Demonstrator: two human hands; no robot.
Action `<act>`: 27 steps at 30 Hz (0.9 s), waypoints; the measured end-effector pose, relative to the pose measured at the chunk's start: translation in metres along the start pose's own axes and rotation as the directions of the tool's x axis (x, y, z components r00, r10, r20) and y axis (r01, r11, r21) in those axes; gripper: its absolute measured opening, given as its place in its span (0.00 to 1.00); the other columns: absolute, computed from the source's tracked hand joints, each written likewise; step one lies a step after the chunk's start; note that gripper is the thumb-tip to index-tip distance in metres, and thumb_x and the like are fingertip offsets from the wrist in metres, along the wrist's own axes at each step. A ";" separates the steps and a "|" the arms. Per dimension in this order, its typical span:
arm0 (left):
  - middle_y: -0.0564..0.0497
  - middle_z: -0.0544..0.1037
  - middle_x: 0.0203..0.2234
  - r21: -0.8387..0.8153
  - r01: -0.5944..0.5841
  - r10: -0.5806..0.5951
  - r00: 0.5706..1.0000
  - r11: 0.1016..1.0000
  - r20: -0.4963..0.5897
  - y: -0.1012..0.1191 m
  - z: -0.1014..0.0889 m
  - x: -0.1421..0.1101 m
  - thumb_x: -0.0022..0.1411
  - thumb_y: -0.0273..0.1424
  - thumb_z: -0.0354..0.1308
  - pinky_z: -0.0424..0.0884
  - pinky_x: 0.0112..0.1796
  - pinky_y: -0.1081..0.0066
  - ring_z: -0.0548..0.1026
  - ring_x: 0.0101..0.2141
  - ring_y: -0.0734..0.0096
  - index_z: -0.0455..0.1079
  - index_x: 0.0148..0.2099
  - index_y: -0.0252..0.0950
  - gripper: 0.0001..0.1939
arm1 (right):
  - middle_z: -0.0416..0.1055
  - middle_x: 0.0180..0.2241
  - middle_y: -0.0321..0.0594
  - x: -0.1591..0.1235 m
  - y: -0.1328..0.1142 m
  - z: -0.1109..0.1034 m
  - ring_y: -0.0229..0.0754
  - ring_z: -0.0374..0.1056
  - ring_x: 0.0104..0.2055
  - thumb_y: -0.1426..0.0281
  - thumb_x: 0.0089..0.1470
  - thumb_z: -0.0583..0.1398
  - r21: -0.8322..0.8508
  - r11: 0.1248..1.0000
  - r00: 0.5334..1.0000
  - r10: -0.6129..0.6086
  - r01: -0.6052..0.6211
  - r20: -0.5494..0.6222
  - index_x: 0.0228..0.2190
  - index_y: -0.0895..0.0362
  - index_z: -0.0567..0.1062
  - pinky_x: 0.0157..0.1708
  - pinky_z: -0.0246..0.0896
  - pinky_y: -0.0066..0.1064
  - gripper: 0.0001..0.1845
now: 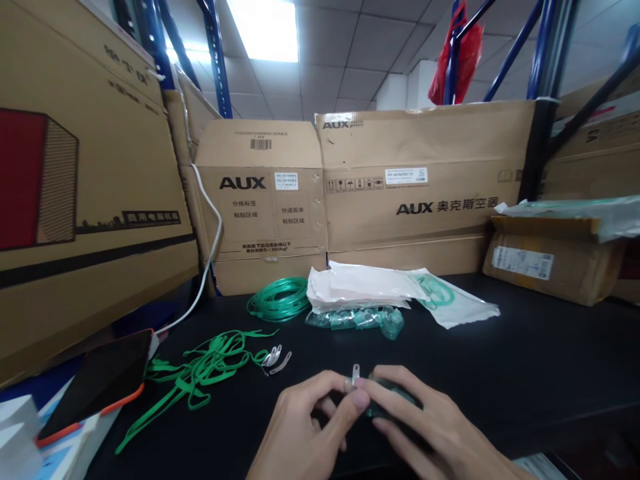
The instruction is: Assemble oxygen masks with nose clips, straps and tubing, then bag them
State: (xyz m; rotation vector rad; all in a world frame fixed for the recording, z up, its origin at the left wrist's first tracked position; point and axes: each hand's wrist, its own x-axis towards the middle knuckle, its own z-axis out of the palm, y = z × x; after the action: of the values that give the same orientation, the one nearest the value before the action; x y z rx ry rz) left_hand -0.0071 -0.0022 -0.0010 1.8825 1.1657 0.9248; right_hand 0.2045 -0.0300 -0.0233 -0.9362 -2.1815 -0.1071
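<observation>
My left hand (313, 420) is closed, its thumb and index finger pinching at the base of a small metal strip (356, 371). The strip, silvery with a hole near its top, stands upright between my hands. My right hand (423, 417) curls around a translucent green plastic piece (395, 393), with its index fingertip close against the strip. Most of the green piece is hidden under my fingers, so its full shape does not show. Several similar loose metal strips (274, 357) lie ahead and to the left, beside a tangle of green elastic straps (215, 363).
On the black table, coiled green tubing (279, 299) lies beside stacked white packets (365, 283) and bagged clear green parts (357, 319). A phone (103, 383) with a white cable rests at left. Cardboard boxes (265, 220) wall the back; a smaller carton (545, 257) stands right.
</observation>
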 end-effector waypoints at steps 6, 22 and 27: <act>0.55 0.71 0.22 -0.129 -0.086 0.086 0.996 0.988 -0.007 -0.001 0.000 -0.001 0.70 0.43 0.57 0.64 0.26 0.77 0.71 0.24 0.73 0.78 0.37 0.37 0.17 | 0.76 0.57 0.43 -0.004 0.002 -0.003 0.49 0.75 0.57 0.62 0.62 0.65 0.390 0.882 0.962 0.271 -0.263 0.036 0.62 0.44 0.69 0.56 0.72 0.37 0.29; 0.53 0.69 0.29 -0.199 -0.070 0.069 0.998 0.978 -0.014 -0.008 0.003 0.002 0.67 0.46 0.60 0.62 0.19 0.79 0.67 0.23 0.75 0.81 0.43 0.37 0.18 | 0.79 0.39 0.38 0.033 0.006 -0.002 0.45 0.72 0.46 0.55 0.54 0.71 0.794 0.248 0.763 0.531 -0.556 0.368 0.43 0.52 0.82 0.48 0.62 0.34 0.19; 0.54 0.69 0.27 -0.207 -0.077 0.079 0.997 0.975 0.003 -0.012 0.001 0.003 0.67 0.46 0.61 0.60 0.20 0.78 0.65 0.20 0.78 0.82 0.43 0.36 0.19 | 0.79 0.40 0.38 0.031 0.006 -0.009 0.44 0.70 0.45 0.58 0.52 0.72 0.794 0.182 0.752 0.493 -0.580 0.436 0.39 0.53 0.83 0.47 0.60 0.32 0.16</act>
State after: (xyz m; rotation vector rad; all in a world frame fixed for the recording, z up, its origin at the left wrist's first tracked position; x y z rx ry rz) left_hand -0.0100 0.0044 -0.0112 1.7726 0.9552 1.0357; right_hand 0.2002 -0.0104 0.0024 -0.9338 -1.3850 1.3999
